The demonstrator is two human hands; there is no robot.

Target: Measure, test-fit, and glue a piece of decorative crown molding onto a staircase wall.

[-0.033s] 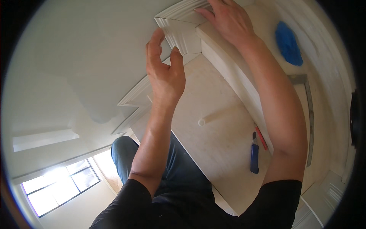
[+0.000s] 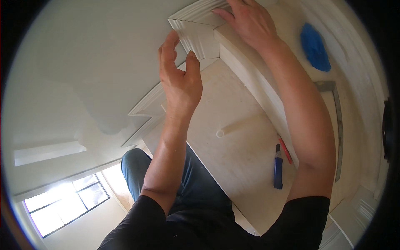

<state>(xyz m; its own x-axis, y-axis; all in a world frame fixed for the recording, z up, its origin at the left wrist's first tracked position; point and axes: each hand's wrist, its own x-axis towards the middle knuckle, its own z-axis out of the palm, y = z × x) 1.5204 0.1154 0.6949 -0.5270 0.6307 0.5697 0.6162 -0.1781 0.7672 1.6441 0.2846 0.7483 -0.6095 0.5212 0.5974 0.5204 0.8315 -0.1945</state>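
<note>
White stepped crown moulding (image 2: 196, 36) runs where the wall meets the ceiling, with a mitred corner joint showing as a thin dark line. My left hand (image 2: 180, 73) is raised beside this corner, thumb and fingers apart and nothing between them. Its fingertips are close to the moulding's lower edge; whether they touch it I cannot tell. Farther right, my right hand (image 2: 254, 25) lies against the moulding past the joint. Its thumb is stretched out along the profile, and its other fingers are partly cut off by the picture's upper edge.
A utility knife (image 2: 278, 171) with a dark blue handle and a red pencil (image 2: 285, 150) lie on the beige board (image 2: 233, 166). Right of my right arm are a crumpled blue cloth-like piece (image 2: 315, 48) and a metal carpenter's square (image 2: 338, 133). A bright window (image 2: 66, 204) is at lower left.
</note>
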